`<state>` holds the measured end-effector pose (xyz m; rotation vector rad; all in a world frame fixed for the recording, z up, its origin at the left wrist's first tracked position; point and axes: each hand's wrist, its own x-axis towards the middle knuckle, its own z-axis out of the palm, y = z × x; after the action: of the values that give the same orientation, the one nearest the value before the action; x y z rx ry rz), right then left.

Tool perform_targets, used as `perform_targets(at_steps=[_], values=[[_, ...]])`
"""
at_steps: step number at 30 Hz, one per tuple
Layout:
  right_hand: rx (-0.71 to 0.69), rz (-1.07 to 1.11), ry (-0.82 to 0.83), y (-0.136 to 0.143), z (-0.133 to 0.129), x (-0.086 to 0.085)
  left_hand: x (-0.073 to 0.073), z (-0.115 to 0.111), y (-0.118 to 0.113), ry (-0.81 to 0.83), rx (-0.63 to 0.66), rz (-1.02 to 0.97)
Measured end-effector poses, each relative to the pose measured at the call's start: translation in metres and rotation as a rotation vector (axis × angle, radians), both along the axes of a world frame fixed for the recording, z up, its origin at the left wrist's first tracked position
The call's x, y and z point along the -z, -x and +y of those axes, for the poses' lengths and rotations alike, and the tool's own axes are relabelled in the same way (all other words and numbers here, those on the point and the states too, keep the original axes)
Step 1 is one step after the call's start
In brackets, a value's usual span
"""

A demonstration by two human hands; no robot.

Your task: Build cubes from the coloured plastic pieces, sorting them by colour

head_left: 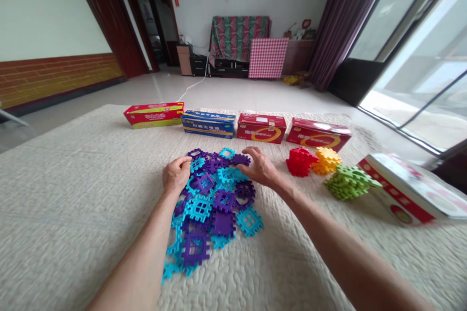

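A loose pile of interlocking plastic squares lies on the pale quilted cover, with purple pieces and light-blue pieces mixed together. My left hand is at the pile's upper left edge, its fingers curled in beside a light-blue piece; what they hold, if anything, is hidden. At the upper right edge, my right hand has its thumb and fingers apart around a solid purple piece. To the right sit separate stacks of red pieces, yellow pieces and green pieces.
Behind the pile stand a red and green box, a blue box and two red boxes. A white and red box lies at the right. The quilted cover spreads beneath everything.
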<state>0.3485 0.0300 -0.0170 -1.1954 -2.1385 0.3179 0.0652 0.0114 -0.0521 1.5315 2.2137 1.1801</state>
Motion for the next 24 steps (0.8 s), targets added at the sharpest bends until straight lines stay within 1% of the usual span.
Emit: perform_targets(at_steps=[2, 4, 5, 7, 10, 14, 17, 19, 20, 23, 24], values=[[-0.161, 0.018, -0.084, 0.008, -0.014, -0.001, 0.000, 0.000, 0.000, 0.000, 0.005, 0.007], [-0.276, -0.033, -0.090, 0.016, -0.026, -0.002, 0.000, 0.000, 0.000, -0.002, 0.004, 0.012], [-0.295, -0.068, -0.075, 0.019, -0.030, -0.001, 0.000, 0.000, 0.000, -0.004, 0.001, 0.014], [-0.283, -0.120, -0.032, 0.025, -0.033, -0.001, 0.000, 0.000, 0.000, -0.004, -0.009, 0.015], [-0.266, -0.107, 0.043, 0.029, -0.031, -0.003, 0.000, 0.000, 0.001, 0.003, -0.010, 0.013], [-0.307, 0.089, 0.147, 0.022, -0.030, -0.012, 0.001, -0.001, 0.001, 0.004, -0.005, 0.016], [-0.320, 0.267, 0.331, 0.005, -0.032, -0.017, 0.001, -0.001, 0.001, 0.012, -0.003, 0.013], [-0.284, 0.307, 0.408, -0.013, -0.031, -0.014, 0.000, 0.000, 0.001, 0.009, 0.002, 0.016], [-0.236, 0.297, 0.391, -0.023, -0.029, -0.012, 0.000, 0.000, 0.001, 0.005, 0.004, 0.019], [0.005, 0.149, 0.169, -0.049, -0.023, 0.001, 0.001, 0.000, 0.001, -0.001, -0.003, 0.023], [0.065, 0.083, 0.108, -0.055, -0.022, 0.006, 0.002, 0.001, 0.002, 0.001, -0.007, 0.021]])
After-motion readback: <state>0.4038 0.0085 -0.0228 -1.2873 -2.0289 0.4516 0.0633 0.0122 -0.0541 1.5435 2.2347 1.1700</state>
